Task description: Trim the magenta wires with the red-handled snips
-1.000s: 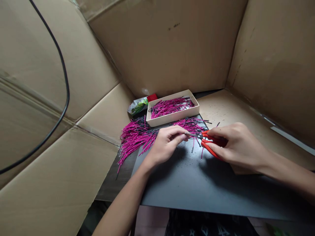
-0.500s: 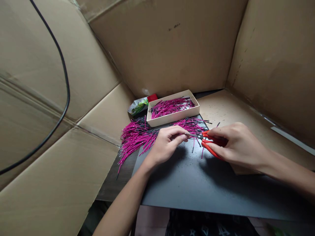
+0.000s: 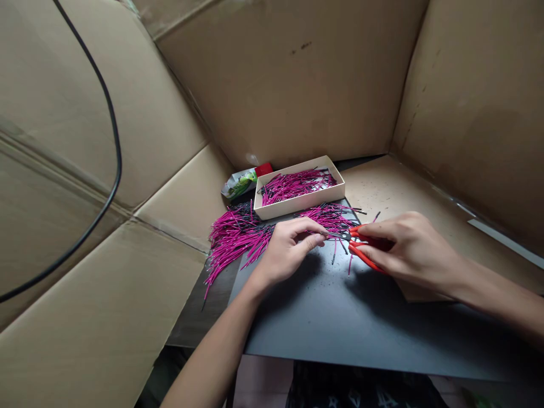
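Observation:
My left hand (image 3: 293,246) is closed in a pinch, thumb against index finger, at the tips of the scissors. Whatever lies between those fingertips is too small or hidden to name. My right hand (image 3: 412,249) grips red-handled scissors (image 3: 345,236), their narrow dark blades pointing left at my left fingertips. Behind and below the blades are magenta wires with black ends (image 3: 325,214), a few of them sticking out to the right. A larger heap of the same wires (image 3: 238,238) spreads to the left of my left hand.
A cream box (image 3: 297,207) full of similar wires stands behind my hands, beside a green-and-red packet (image 3: 242,180). Cardboard walls (image 3: 297,102) enclose the grey work surface (image 3: 323,323). A flat cardboard sheet (image 3: 374,187) lies at right; a black cable (image 3: 114,136) hangs at left.
Almost nothing differs. The hands and scissors keep the same place, and the small shift of the whole picture looks like camera motion.

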Demonstrator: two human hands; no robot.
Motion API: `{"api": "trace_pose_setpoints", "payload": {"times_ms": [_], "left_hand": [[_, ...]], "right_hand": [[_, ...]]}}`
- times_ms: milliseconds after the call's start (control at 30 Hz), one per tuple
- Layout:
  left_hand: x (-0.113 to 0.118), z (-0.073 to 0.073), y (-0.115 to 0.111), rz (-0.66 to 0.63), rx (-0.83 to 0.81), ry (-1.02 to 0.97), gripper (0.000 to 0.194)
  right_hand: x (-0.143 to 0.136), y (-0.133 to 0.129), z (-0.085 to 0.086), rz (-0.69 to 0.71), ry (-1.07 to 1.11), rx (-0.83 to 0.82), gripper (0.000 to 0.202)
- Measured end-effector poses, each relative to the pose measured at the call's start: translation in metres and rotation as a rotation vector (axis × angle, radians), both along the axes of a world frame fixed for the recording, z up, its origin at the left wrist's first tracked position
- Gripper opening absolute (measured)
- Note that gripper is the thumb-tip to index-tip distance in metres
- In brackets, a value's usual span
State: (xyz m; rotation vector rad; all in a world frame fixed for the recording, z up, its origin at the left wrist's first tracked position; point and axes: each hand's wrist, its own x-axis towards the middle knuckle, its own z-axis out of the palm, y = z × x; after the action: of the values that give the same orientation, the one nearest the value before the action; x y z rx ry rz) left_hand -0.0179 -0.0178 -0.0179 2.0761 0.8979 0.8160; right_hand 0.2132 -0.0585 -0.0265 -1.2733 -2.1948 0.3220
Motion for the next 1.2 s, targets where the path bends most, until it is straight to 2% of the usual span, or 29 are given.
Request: {"api": "trace_pose_setpoints", "payload": {"times_ms": [200,433,633,833,1033,1200], "left_hand": [[-0.0004,0.0001,-0.0008,0.015,-0.017,-0.001,0.015],[-0.0003,0.0004,-0.0011,0.016,-0.061,-0.02,0.015],[0.0008,0.0005,-0.0025,0.021,-0.109,-0.067,0.013],[0.0008,0.0001,-0.0034,0.016,-0.151,-0.093,0.012],[0.0002,-0.0006,-0.0029,0.011,-0.172,-0.114,0.012],[0.001,-0.0011,-0.0025,0.016,-0.173,-0.12,0.01]], "right_hand": [[-0.0012,-0.0014,0.0027,-0.041,-0.011,-0.036,0.019],[-0.0006,-0.0008,0.0036,-0.005,-0.017,-0.001,0.021],[-0.0031,-0.0028,0.0058,-0.032,-0.003,-0.048,0.02],[-0.0012,-0.0022,0.0044,0.021,-0.017,-0.013,0.023],[-0.0032,-0.003,0.0068,-0.025,-0.028,-0.032,0.02],[-0.0022,-0.0021,0.0061,0.024,-0.025,-0.021,0.021]]}}
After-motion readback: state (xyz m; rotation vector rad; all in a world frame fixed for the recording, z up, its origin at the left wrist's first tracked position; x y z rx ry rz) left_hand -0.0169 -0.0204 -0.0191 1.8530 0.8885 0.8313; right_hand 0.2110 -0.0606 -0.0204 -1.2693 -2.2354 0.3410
